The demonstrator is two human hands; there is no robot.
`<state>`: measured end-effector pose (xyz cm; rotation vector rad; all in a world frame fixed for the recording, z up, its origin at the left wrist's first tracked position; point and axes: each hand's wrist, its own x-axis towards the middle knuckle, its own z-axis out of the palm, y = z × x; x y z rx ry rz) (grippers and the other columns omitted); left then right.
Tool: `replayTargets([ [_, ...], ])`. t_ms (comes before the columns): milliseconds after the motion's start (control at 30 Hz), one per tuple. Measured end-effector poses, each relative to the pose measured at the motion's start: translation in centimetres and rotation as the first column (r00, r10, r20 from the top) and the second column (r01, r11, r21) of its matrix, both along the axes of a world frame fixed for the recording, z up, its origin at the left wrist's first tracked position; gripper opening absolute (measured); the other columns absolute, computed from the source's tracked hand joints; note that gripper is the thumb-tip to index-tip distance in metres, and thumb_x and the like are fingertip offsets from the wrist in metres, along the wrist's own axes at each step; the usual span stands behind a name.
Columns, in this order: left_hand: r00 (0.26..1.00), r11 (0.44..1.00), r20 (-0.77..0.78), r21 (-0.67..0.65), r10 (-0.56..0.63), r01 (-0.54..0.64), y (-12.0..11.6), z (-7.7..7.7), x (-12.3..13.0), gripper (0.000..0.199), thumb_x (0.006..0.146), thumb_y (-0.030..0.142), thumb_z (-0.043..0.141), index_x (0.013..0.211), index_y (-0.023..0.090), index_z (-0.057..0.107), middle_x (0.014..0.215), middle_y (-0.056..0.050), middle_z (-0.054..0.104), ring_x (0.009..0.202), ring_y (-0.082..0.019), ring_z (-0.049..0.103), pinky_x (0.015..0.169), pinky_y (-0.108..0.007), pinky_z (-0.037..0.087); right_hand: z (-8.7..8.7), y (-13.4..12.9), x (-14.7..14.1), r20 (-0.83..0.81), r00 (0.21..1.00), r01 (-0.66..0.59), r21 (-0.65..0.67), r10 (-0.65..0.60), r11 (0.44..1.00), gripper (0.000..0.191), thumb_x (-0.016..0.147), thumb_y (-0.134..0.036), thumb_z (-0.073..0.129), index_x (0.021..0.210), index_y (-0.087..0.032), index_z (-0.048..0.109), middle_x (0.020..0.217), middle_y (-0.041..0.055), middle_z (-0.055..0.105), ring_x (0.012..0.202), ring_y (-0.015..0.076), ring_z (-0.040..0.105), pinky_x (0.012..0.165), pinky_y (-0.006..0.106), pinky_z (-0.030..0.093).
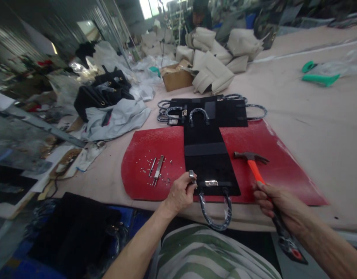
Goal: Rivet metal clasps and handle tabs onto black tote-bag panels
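My left hand [180,195] is closed around a short metal tool [191,175], perhaps a punch, at the left edge of a black bag panel [207,164]. Its lower end is hidden by my fingers. The panel carries a shiny metal plate [211,183] and a plastic-wrapped handle [216,226] that hangs over the table's front edge. In my right hand [273,199] is a claw hammer [255,170] with an orange and black handle, its head raised over the red mat [260,139]. Tweezers [158,168], a thin metal rod [152,167] and several tiny studs lie on the mat's left part.
More black panels with wrapped handles [230,112] lie behind. A cardboard box [177,79] and pale wrapped bundles [213,71] stand farther back. Left are grey cloth [117,118] and black bags [103,93]; right, a green-handled tool [320,79]. A person [200,19] is in the background.
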<state>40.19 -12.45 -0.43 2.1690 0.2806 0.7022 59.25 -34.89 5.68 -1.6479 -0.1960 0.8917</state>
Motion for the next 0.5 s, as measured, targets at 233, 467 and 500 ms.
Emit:
replayTargets([
  [233,1.0,0.999,-0.015,-0.037,0.022,-0.023,-0.2,0.4,0.1,0.027,0.085,0.007,0.056,0.107,0.021,0.062,0.105,-0.009,0.069,0.098,-0.023,0.068,0.089,-0.036,0.056,7.4,1.8,-3.1,0.744,0.659,-0.097,-0.062,0.111,0.993,0.045,0.094,-0.065,0.051,0.073,-0.025,0.05,0.053,-0.0025,0.049,0.039,0.0129,0.042,0.039,0.026,0.029],
  [467,1.0,1.0,0.019,-0.007,0.013,-0.013,-0.3,0.0,0.1,0.027,0.083,0.006,0.055,0.106,0.02,0.061,0.1,-0.008,0.068,0.093,-0.023,0.068,0.085,-0.034,0.056,9.0,1.4,-4.2,0.955,-0.049,-0.284,-0.295,0.294,0.912,0.038,0.106,-0.044,0.035,0.076,-0.026,0.05,0.049,-0.0024,0.054,0.035,0.0139,0.045,0.04,0.031,0.022],
  [500,1.0,1.0,0.027,-0.002,0.009,-0.009,-0.2,0.0,0.1,0.027,0.083,0.007,0.055,0.106,0.019,0.061,0.1,-0.009,0.068,0.094,-0.023,0.067,0.086,-0.034,0.056,9.5,1.4,-4.4,0.963,-0.029,-0.252,-0.268,0.27,0.93,0.036,0.106,-0.045,0.036,0.079,-0.025,0.05,0.051,-0.0024,0.054,0.037,0.0138,0.047,0.041,0.03,0.025],
])
